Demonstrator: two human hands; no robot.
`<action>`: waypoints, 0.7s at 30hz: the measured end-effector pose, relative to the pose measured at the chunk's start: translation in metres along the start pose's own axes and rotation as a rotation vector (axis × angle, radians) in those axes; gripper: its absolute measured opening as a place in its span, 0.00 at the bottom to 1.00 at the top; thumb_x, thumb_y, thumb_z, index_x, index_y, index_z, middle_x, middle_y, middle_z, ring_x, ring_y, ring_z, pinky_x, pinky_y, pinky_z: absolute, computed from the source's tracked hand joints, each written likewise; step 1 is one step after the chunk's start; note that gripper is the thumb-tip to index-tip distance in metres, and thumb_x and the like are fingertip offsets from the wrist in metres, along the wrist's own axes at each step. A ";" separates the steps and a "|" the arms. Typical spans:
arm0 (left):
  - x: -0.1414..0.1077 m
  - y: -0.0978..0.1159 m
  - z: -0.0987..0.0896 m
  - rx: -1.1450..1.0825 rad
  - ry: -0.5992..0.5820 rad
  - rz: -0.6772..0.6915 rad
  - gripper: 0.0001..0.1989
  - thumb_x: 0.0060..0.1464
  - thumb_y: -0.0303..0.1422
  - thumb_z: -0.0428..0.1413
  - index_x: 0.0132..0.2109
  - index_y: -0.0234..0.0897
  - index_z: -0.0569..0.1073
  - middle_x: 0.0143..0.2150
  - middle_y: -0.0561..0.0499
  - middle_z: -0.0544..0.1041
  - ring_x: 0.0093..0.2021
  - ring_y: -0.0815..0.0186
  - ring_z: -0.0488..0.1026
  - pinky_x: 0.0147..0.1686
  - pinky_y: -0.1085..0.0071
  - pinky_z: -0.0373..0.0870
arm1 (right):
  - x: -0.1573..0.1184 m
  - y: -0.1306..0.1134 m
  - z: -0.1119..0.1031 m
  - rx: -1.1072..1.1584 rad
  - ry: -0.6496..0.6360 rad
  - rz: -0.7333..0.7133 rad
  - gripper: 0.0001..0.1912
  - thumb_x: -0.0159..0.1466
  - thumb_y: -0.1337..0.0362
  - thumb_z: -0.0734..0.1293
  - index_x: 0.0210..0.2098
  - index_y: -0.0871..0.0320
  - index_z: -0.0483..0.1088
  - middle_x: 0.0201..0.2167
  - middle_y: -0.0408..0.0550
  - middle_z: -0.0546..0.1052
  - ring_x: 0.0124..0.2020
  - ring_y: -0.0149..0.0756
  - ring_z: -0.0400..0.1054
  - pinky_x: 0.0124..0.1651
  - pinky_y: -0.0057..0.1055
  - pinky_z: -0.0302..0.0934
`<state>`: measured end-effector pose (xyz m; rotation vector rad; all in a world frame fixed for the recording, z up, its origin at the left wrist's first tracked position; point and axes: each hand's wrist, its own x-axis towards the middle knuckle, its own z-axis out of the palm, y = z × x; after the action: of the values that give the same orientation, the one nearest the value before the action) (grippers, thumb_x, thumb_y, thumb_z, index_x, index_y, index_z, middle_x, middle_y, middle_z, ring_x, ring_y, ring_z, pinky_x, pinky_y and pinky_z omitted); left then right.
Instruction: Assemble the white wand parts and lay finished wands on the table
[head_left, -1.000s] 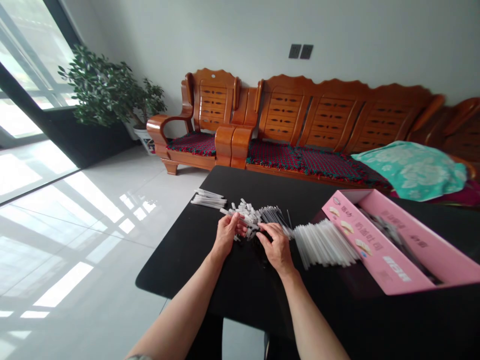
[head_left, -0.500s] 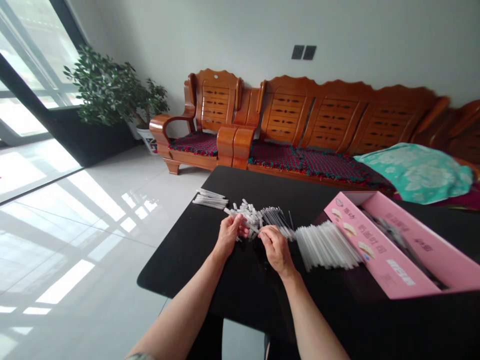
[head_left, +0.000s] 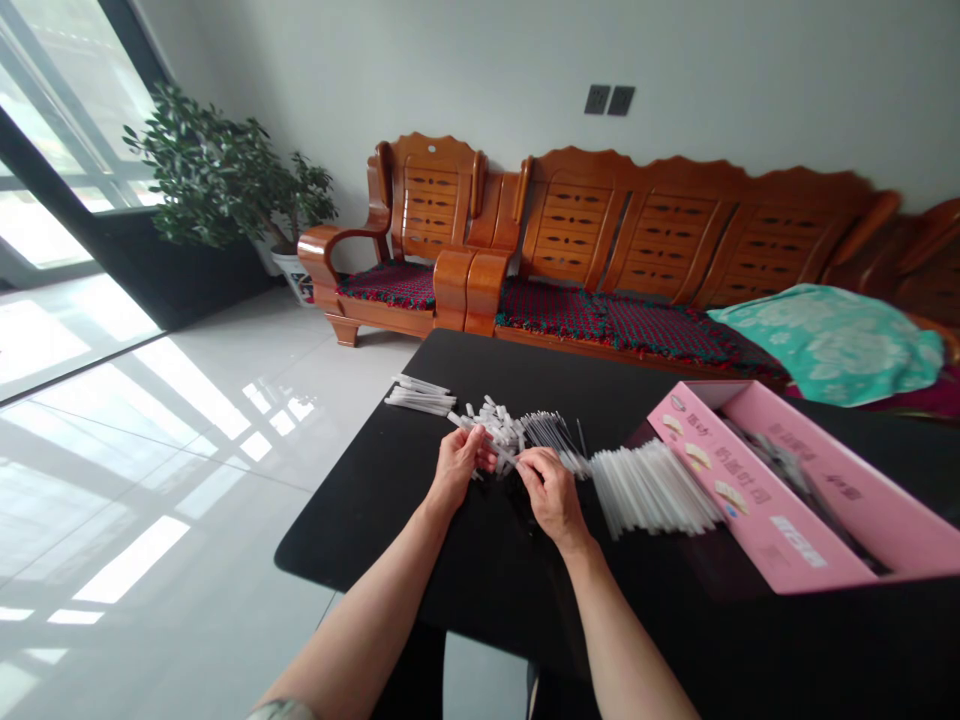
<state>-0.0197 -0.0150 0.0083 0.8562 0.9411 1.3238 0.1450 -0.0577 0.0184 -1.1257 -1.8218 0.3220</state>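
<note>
1. The pink carton [head_left: 757, 490] stands open at the right of the worktop [head_left: 360, 540]. Dark, blurred items lie inside it, too unclear to name.
2. The left hand [head_left: 459, 465] is curled closed around a slim white tube [head_left: 480, 436], which runs across to the right hand [head_left: 551, 495]. The right hand's fingers are pinched together at the tube's other end, so both hands grasp it.
3. Just beyond the hands lies a loose heap of short white plastic pieces [head_left: 495, 425], almost touching the fingers.
4. Thin, dark-looking sticks [head_left: 551, 432] fan out from the heap's right side, just above the right hand.
5. A flat row of long, translucent plastic tubes [head_left: 652, 488] lies to the right, between the right hand and the carton.
6. A small bundle of white tubes [head_left: 418, 397] lies apart, beyond the left hand.
7. A wooden sofa [head_left: 630, 220] stands behind the worktop, with a teal towel [head_left: 825, 345] on its seat.
</note>
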 end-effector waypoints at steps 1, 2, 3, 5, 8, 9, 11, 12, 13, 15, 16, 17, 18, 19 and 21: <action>0.000 0.000 0.000 0.004 -0.001 0.001 0.26 0.46 0.54 0.63 0.33 0.32 0.73 0.20 0.51 0.74 0.19 0.67 0.72 0.21 0.73 0.69 | 0.000 0.001 0.001 0.003 0.007 -0.001 0.10 0.69 0.64 0.60 0.33 0.56 0.71 0.35 0.51 0.77 0.41 0.41 0.69 0.46 0.40 0.66; 0.000 -0.001 0.000 0.008 -0.001 0.002 0.25 0.46 0.53 0.63 0.33 0.32 0.73 0.20 0.51 0.74 0.19 0.67 0.72 0.21 0.73 0.70 | 0.000 0.002 0.001 0.007 0.015 0.000 0.09 0.68 0.64 0.62 0.33 0.56 0.71 0.35 0.51 0.77 0.41 0.41 0.69 0.46 0.40 0.66; 0.000 -0.001 0.000 0.011 -0.001 0.004 0.25 0.46 0.53 0.63 0.33 0.32 0.73 0.20 0.51 0.74 0.19 0.67 0.72 0.21 0.73 0.70 | 0.000 0.003 0.002 0.010 0.022 0.002 0.08 0.68 0.64 0.62 0.33 0.55 0.71 0.35 0.51 0.77 0.41 0.41 0.70 0.46 0.40 0.66; 0.001 -0.001 0.000 0.014 0.001 0.006 0.25 0.46 0.53 0.63 0.33 0.32 0.73 0.20 0.51 0.74 0.19 0.67 0.72 0.21 0.73 0.70 | -0.001 0.004 0.002 0.013 0.033 0.011 0.07 0.67 0.63 0.64 0.33 0.55 0.71 0.36 0.51 0.77 0.41 0.41 0.70 0.46 0.40 0.67; 0.001 0.000 0.000 0.007 0.013 0.010 0.26 0.46 0.53 0.63 0.33 0.32 0.73 0.20 0.51 0.74 0.19 0.67 0.72 0.21 0.73 0.70 | -0.001 0.004 0.001 -0.003 0.024 0.019 0.08 0.68 0.62 0.63 0.35 0.56 0.72 0.35 0.51 0.77 0.41 0.41 0.70 0.46 0.40 0.67; 0.001 0.000 0.000 0.003 0.018 0.012 0.26 0.46 0.53 0.63 0.33 0.32 0.73 0.20 0.51 0.74 0.19 0.67 0.72 0.21 0.73 0.70 | -0.001 0.004 0.001 -0.011 0.015 0.016 0.09 0.68 0.62 0.62 0.35 0.56 0.72 0.35 0.51 0.77 0.41 0.41 0.70 0.46 0.40 0.67; 0.001 0.000 0.000 -0.002 0.024 0.019 0.26 0.46 0.53 0.63 0.33 0.32 0.73 0.20 0.51 0.74 0.19 0.67 0.72 0.21 0.73 0.70 | -0.001 0.004 0.001 -0.025 -0.001 0.004 0.10 0.69 0.63 0.61 0.35 0.56 0.72 0.35 0.51 0.77 0.41 0.42 0.70 0.46 0.40 0.66; 0.001 0.000 0.000 -0.001 0.024 0.022 0.25 0.46 0.53 0.63 0.33 0.31 0.73 0.20 0.51 0.74 0.19 0.67 0.72 0.21 0.73 0.70 | -0.001 0.004 0.001 -0.028 -0.004 -0.003 0.10 0.69 0.63 0.60 0.34 0.56 0.72 0.35 0.51 0.77 0.41 0.42 0.70 0.46 0.40 0.66; 0.001 0.000 0.000 0.000 0.023 0.023 0.25 0.46 0.53 0.63 0.33 0.31 0.73 0.20 0.51 0.74 0.19 0.67 0.72 0.21 0.73 0.70 | -0.001 0.004 0.002 -0.030 -0.002 -0.008 0.10 0.68 0.64 0.61 0.34 0.56 0.72 0.35 0.51 0.77 0.41 0.42 0.70 0.46 0.40 0.66; 0.001 0.000 0.000 0.002 0.019 0.023 0.26 0.46 0.53 0.63 0.33 0.31 0.73 0.20 0.51 0.74 0.19 0.68 0.72 0.20 0.73 0.70 | -0.002 0.004 0.001 -0.031 0.009 -0.007 0.07 0.67 0.64 0.63 0.34 0.56 0.71 0.35 0.51 0.77 0.41 0.42 0.70 0.46 0.40 0.66; 0.001 0.000 0.000 0.002 0.018 0.022 0.26 0.46 0.53 0.63 0.33 0.31 0.73 0.20 0.51 0.74 0.19 0.68 0.72 0.20 0.73 0.70 | -0.002 0.003 0.001 -0.031 0.018 0.003 0.05 0.66 0.64 0.64 0.34 0.56 0.71 0.35 0.51 0.77 0.41 0.42 0.70 0.46 0.40 0.66; 0.001 0.000 0.000 0.001 0.019 0.022 0.26 0.46 0.53 0.63 0.33 0.31 0.73 0.20 0.51 0.74 0.19 0.67 0.72 0.21 0.73 0.70 | -0.002 0.003 0.001 -0.033 0.031 0.019 0.04 0.65 0.64 0.65 0.35 0.56 0.71 0.36 0.51 0.76 0.41 0.42 0.70 0.46 0.40 0.66; 0.001 0.000 0.000 -0.002 0.021 0.023 0.26 0.46 0.53 0.63 0.33 0.31 0.73 0.19 0.51 0.74 0.19 0.67 0.72 0.21 0.73 0.70 | -0.002 0.003 0.001 -0.036 0.040 0.034 0.03 0.65 0.63 0.66 0.36 0.56 0.71 0.36 0.51 0.76 0.41 0.42 0.70 0.47 0.40 0.66; 0.001 0.000 0.000 -0.005 0.024 0.025 0.25 0.46 0.53 0.63 0.33 0.31 0.73 0.19 0.51 0.74 0.19 0.67 0.72 0.21 0.73 0.70 | -0.002 0.002 0.000 -0.038 0.043 0.044 0.04 0.65 0.63 0.66 0.37 0.56 0.71 0.37 0.51 0.76 0.41 0.42 0.70 0.47 0.41 0.66; 0.002 0.000 0.000 -0.007 0.025 0.029 0.25 0.46 0.53 0.63 0.33 0.32 0.73 0.20 0.51 0.74 0.19 0.67 0.72 0.21 0.73 0.70 | -0.002 0.002 0.000 -0.042 0.030 0.037 0.05 0.66 0.62 0.65 0.37 0.56 0.72 0.36 0.51 0.77 0.42 0.42 0.70 0.47 0.41 0.66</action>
<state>-0.0199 -0.0134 0.0080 0.8523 0.9463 1.3648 0.1465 -0.0580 0.0163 -1.1884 -1.7909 0.2884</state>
